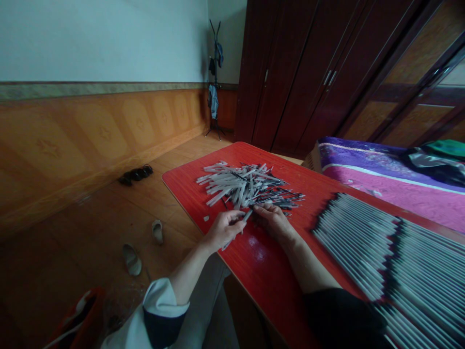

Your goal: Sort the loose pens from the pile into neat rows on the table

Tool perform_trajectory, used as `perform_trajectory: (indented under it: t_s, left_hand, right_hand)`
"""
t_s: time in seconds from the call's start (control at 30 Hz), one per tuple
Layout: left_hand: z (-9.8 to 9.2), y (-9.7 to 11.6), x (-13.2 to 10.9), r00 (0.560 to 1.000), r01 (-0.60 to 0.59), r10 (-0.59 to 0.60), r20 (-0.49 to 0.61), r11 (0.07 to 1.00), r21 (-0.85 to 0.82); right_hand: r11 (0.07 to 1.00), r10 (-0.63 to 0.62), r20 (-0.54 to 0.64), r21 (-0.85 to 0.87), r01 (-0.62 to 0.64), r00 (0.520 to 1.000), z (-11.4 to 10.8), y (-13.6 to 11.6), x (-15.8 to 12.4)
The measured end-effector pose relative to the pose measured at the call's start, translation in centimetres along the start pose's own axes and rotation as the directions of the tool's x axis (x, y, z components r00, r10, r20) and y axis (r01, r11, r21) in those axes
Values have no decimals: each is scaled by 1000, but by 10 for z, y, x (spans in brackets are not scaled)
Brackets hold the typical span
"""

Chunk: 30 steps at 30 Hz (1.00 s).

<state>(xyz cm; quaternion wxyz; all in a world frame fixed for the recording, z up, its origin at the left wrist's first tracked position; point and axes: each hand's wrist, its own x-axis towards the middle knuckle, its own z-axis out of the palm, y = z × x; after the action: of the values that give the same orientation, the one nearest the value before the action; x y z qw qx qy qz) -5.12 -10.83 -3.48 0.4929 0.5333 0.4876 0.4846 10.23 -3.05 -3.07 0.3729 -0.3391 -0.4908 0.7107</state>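
Note:
My left hand point(223, 229) is closed around a thin, pale translucent tube point(247, 215), which slants up toward the right and shows below the hand too. Close to the tube's upper end, my right hand point(273, 222) has its fingers pinched together. Something small and dark shows at its fingertips, too small to name. Just beyond both hands lies a loose pile of pale flat tubes point(228, 182). Thin black sticks point(281, 198) are mixed into its right side.
On the right of the red table point(261, 261), long rows of pale tubes with black ends point(358, 237) lie side by side. A bed with a purple and pink cover point(363, 167) stands behind. Shoes point(131, 260) lie on the floor at left, beside an orange bag point(82, 317).

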Motion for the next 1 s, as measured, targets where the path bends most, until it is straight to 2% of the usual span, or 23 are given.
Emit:
perform_trajectory:
  t_s: [0.17, 0.27, 0.4, 0.57, 0.73, 0.9, 1.0]
  left_hand:
    - [0, 2, -1, 1000, 2, -2, -1, 1000, 6]
    - [0, 2, -1, 1000, 11, -11, 3, 1000, -5]
    - [0, 2, 0, 1000, 7, -7, -10, 1000, 4]
    - [0, 0, 1, 1000, 9, -9, -13, 1000, 8]
    - [0, 0, 0, 1000, -3, 3, -13, 1000, 4]
    - [0, 2, 0, 1000, 12, -12, -7, 1000, 8]
    - [0, 2, 0, 1000, 21, -21, -6, 1000, 10]
  right_hand:
    - [1000, -5, -44, -26, 4, 999, 1, -1, -1]
    - [1000, 8, -25, 6, -7, 1000, 1, -1, -1]
    - [999, 2, -45, -51, -5, 999, 0, 2, 2]
    - [1000, -15, -25, -16, 15, 1000, 0, 4, 3]
    - [998, -17, -43, -65, 15, 999, 3, 0, 0]
    - [998, -4, -10, -58, 3, 1000, 2, 1, 0]
    - [997, -13, -40, -80, 9, 999, 3, 3, 1]
